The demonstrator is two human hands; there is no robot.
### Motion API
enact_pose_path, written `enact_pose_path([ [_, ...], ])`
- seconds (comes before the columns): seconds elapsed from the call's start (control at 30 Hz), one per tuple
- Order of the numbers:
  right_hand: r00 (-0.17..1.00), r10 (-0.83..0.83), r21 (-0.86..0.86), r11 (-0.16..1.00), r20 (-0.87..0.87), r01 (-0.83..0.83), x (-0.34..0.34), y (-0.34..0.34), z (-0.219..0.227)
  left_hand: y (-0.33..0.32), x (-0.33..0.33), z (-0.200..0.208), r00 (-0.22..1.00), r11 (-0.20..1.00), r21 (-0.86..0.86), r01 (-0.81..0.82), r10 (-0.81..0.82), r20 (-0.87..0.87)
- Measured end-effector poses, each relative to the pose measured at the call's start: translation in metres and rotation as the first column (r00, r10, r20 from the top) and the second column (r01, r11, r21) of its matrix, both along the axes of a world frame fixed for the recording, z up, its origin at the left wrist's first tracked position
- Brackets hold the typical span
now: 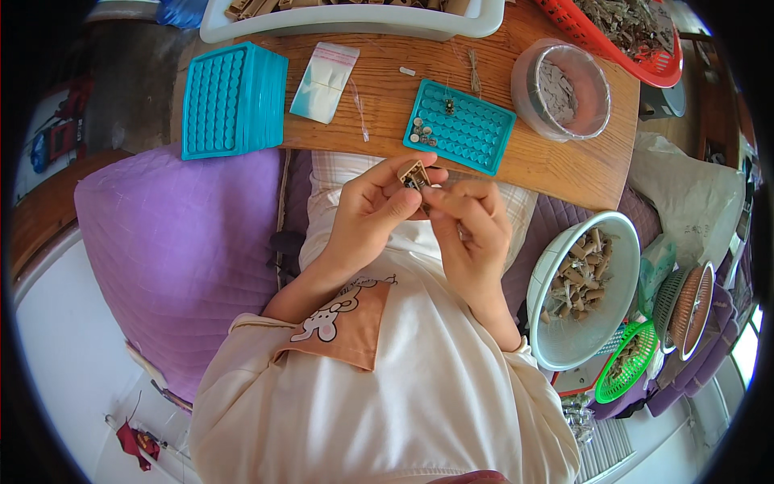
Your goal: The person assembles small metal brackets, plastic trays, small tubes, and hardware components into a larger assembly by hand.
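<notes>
Over my lap, by the table's near edge, my left hand (367, 211) grips a small brown hollow piece (414, 173) with an open side and dark parts within. The fingers of my right hand (477, 230) are pinched together against its lower right side. Whatever they hold there is too small and covered to name. Just beyond my hands lies a teal dimpled tray (482, 129). Several small round silvery parts (416, 137) sit at its left end, and one small dark part (449, 106) rests near its far edge.
Teal trays (216, 101) are stacked at left, beside clear plastic bags (325, 85). A clear tub (526, 77) with pale bits stands right of the tray. A white bin (355, 29) and red basket (663, 71) line the far side. At my right are a pale basin (542, 343) and green basket (609, 389).
</notes>
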State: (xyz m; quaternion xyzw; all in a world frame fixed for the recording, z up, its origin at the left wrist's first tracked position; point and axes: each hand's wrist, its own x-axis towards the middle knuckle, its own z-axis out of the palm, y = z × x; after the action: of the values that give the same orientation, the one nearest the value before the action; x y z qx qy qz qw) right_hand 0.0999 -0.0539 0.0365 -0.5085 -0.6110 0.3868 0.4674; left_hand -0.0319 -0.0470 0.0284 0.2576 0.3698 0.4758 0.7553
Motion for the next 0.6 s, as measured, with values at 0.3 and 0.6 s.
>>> enact_pose_path([
  [0.3,0.963,-0.146,-0.132,0.984,-0.226,0.118,-0.013,-0.006,-0.015,0.003,0.007,0.006,0.994,0.994,0.065,-0.09,0.094,-0.06],
  [0.6,0.923,-0.124,-0.353,0.935,-0.365,-0.014,-0.013,0.003,-0.016,0.009,0.006,-0.003,0.902,0.977,-0.132,-0.169,0.208,0.378],
])
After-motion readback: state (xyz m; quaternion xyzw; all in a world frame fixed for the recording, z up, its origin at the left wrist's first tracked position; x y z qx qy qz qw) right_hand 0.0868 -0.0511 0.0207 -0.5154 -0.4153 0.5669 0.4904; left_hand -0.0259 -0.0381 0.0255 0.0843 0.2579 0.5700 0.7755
